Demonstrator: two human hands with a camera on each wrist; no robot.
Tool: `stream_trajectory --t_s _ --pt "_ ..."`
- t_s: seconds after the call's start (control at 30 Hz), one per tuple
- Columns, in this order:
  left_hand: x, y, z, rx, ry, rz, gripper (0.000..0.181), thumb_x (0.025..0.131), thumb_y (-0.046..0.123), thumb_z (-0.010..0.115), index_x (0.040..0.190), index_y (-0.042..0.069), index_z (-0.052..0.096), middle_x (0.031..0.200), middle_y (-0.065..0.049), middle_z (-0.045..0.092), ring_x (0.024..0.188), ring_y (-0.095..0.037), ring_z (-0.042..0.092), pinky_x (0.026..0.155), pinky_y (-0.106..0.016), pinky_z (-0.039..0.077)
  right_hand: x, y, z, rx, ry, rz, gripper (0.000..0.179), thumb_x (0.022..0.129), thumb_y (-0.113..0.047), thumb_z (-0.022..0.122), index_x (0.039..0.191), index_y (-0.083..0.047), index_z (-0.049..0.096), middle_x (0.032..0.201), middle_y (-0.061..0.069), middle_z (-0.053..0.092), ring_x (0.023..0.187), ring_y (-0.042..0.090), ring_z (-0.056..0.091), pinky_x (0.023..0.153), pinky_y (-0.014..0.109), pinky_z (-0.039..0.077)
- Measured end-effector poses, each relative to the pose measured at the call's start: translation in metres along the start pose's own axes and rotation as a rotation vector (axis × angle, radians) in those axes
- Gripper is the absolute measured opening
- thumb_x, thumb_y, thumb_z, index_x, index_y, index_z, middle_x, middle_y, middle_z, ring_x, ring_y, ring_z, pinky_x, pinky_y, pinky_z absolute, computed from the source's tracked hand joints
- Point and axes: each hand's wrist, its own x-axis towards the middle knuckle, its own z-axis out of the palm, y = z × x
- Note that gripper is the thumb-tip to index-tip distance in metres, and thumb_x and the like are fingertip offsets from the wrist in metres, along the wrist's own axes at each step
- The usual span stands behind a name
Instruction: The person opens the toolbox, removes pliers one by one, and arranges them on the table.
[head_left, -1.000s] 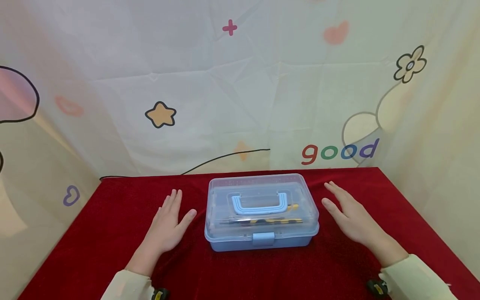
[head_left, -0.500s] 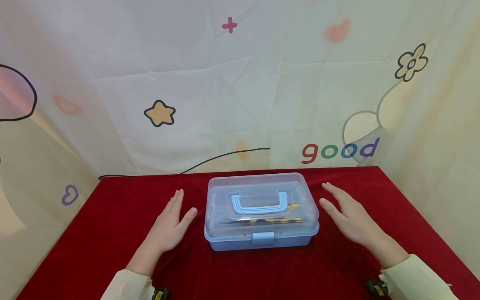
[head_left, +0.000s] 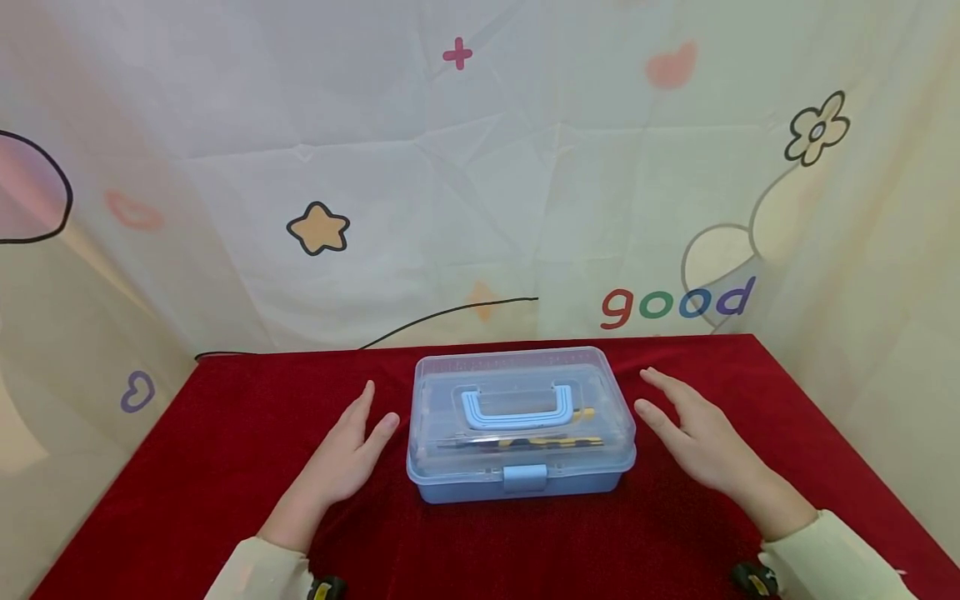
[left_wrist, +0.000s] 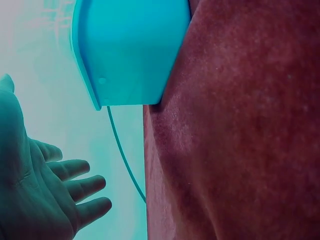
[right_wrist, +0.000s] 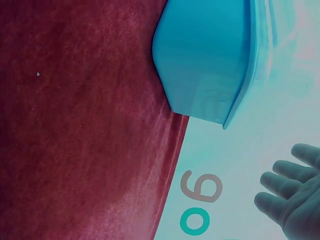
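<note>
A light blue plastic box (head_left: 525, 481) with a clear lid stands on the red cloth, its latch (head_left: 525, 477) facing me and its blue handle (head_left: 517, 418) folded flat on top. Through the lid show yellow-and-dark slim items (head_left: 551, 442). My left hand (head_left: 341, 462) is held to the left of the box, fingers straight and thumb apart, holding nothing. On the other side my right hand (head_left: 701, 437) is held likewise, thumb tip close to the box's right end. In the left wrist view the box's end (left_wrist: 130, 55) appears beyond the left palm (left_wrist: 30, 200); the right wrist view shows the opposite end (right_wrist: 205, 60).
Red velvety cloth (head_left: 525, 558) covers the table. A pale printed curtain (head_left: 450, 208) hangs right behind the table's back edge and along both sides, with a star, a flower and the word "good" (head_left: 677, 304) on it.
My left hand has moved slightly right, nearer the box, and turned a little. My right hand has shifted slightly left toward it. The box stays put and its lid stays closed.
</note>
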Motion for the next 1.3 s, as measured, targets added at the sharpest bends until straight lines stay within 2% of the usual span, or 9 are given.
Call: stream_trajectory --t_s 0.3,0.53,0.73,0.9,1.07,1.17,1.3 --pt "0.004 0.004 0.001 -0.055 -0.033 -0.040 0.082 0.096 0.056 0.037 0.152 0.006 0.007 0.157 -0.017 0.016 0.144 -0.039 0.018 0.115 -0.056 0.019 -0.002 -0.005 -0.002 0.004 -0.004 0.005 0.060 0.098 -0.041 0.046 0.143 -0.003 0.036 0.144 0.020 0.041 0.131 0.042 0.037 0.102 0.065 0.034" --pt "0.006 0.011 0.000 -0.108 -0.030 -0.063 0.078 0.096 0.053 0.039 0.152 0.007 0.010 0.154 -0.018 0.025 0.136 -0.040 0.036 0.111 -0.057 0.028 -0.002 -0.010 -0.004 0.010 0.003 -0.002 0.058 0.097 -0.040 0.047 0.143 -0.006 0.038 0.142 0.019 0.043 0.129 0.040 0.040 0.100 0.064 0.037" --pt "0.007 0.013 0.002 -0.134 -0.020 -0.081 0.080 0.095 0.057 0.038 0.152 0.006 0.014 0.150 -0.019 0.035 0.133 -0.038 0.041 0.110 -0.056 0.031 -0.004 -0.016 -0.006 0.010 -0.003 0.007 0.057 0.097 -0.041 0.048 0.143 -0.008 0.038 0.140 0.019 0.046 0.127 0.039 0.044 0.096 0.063 0.042" --pt "0.007 0.014 0.003 -0.154 -0.019 -0.099 0.085 0.093 0.063 0.035 0.151 0.005 0.016 0.146 -0.017 0.042 0.134 -0.036 0.040 0.111 -0.056 0.030 -0.004 -0.021 -0.008 0.009 -0.001 0.004 0.056 0.097 -0.041 0.048 0.142 -0.009 0.040 0.139 0.018 0.047 0.125 0.039 0.046 0.095 0.062 0.043" --pt "0.007 0.017 0.003 -0.186 -0.037 -0.135 0.085 0.092 0.065 0.034 0.151 0.005 0.018 0.148 -0.018 0.038 0.138 -0.037 0.034 0.112 -0.058 0.026 -0.005 -0.025 -0.009 0.013 0.004 -0.006 0.055 0.097 -0.040 0.048 0.141 -0.009 0.042 0.137 0.018 0.049 0.124 0.038 0.047 0.094 0.061 0.044" --pt "0.007 0.019 0.004 -0.215 -0.044 -0.150 0.085 0.092 0.064 0.036 0.150 0.005 0.020 0.149 -0.020 0.036 0.133 -0.037 0.041 0.111 -0.057 0.029 -0.005 -0.027 -0.010 0.015 0.006 -0.007 0.054 0.096 -0.040 0.049 0.140 -0.009 0.043 0.136 0.017 0.050 0.123 0.037 0.048 0.093 0.060 0.046" --pt "0.008 0.022 0.007 -0.251 -0.043 -0.156 0.081 0.093 0.060 0.038 0.149 0.004 0.023 0.145 -0.021 0.041 0.118 -0.034 0.057 0.105 -0.054 0.040 -0.006 -0.030 -0.011 0.016 0.005 -0.007 0.054 0.096 -0.040 0.051 0.139 -0.009 0.043 0.135 0.017 0.051 0.121 0.036 0.049 0.091 0.059 0.048"
